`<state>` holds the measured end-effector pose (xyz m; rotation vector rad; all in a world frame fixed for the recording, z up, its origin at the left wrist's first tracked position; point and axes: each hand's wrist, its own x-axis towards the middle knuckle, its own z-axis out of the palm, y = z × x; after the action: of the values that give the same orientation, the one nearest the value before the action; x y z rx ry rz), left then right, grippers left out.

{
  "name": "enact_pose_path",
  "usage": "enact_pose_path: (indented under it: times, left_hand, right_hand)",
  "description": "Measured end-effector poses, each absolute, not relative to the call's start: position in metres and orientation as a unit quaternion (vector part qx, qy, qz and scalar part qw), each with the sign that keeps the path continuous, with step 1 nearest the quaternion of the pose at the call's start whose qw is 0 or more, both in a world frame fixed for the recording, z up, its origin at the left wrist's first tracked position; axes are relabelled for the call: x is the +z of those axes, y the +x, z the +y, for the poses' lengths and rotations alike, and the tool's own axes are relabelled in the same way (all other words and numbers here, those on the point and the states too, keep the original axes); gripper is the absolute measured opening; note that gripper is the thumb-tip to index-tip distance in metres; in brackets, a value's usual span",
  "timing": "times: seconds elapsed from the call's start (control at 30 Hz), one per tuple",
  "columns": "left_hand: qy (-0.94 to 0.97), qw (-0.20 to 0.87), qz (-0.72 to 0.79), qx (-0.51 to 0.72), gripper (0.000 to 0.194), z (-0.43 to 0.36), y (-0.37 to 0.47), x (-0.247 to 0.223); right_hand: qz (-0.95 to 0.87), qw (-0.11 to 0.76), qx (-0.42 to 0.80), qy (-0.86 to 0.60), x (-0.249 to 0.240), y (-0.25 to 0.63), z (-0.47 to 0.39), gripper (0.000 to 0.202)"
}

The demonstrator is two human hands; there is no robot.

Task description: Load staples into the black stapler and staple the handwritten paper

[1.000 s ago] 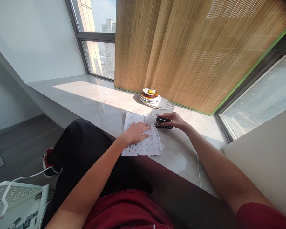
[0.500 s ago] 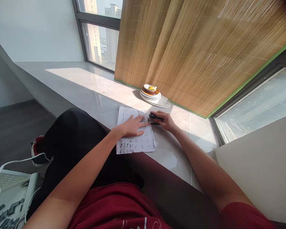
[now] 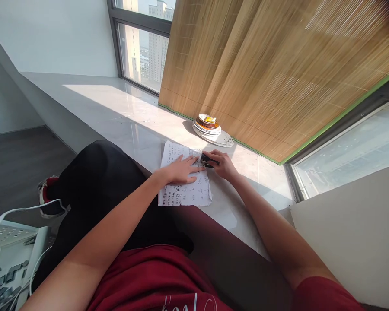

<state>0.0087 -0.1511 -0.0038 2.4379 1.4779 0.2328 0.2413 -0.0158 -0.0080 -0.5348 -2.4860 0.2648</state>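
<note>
Sheets of handwritten paper (image 3: 194, 193) lie on the pale stone ledge (image 3: 227, 207), their lower edge at the ledge's front edge. My left hand (image 3: 180, 170) rests flat on the paper with its fingers spread. Just right of it, my right hand (image 3: 223, 165) is closed around a black stapler (image 3: 208, 159). The stapler's front end is at the paper's upper right edge; whether the paper sits between its jaws cannot be made out. My right fingers hide part of the stapler.
Behind the paper stands a stack of plates (image 3: 208, 128) on a larger white plate (image 3: 225, 140). A bamboo blind (image 3: 246, 77) hangs behind the ledge. At the lower left, a white rack (image 3: 13, 242) holds small grey pieces, with a white cable (image 3: 22, 209) above it.
My right hand and the stapler have moved slightly left, closer to the paper and my left hand. The camera view has shifted a little.
</note>
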Motion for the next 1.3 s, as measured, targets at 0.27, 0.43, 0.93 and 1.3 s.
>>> enact_pose_path:
  times: [0.27,0.43,0.93,1.3]
  left_hand:
    - [0.843,0.143,0.510,0.091,0.065,-0.1507,0.0087,-0.0056]
    - [0.843,0.151,0.507,0.097,0.065,-0.1525,0.0089,-0.0030]
    - [0.842,0.147,0.512,0.079,0.065,-0.1538,0.0092,-0.0008]
    - [0.841,0.155,0.506,0.110,0.066,-0.1518,0.0087,-0.0053]
  right_hand:
    - [-0.934,0.280,0.098,-0.199,-0.0050,0.2402,-0.0179,0.042]
    - [-0.931,0.285,0.115,-0.196,-0.0036,0.2399,-0.0186,0.040]
    - [-0.938,0.267,0.078,-0.207,-0.0058,0.2413,-0.0169,0.043]
    - [-0.932,0.276,0.110,-0.209,-0.0069,0.2390,-0.0170,0.045]
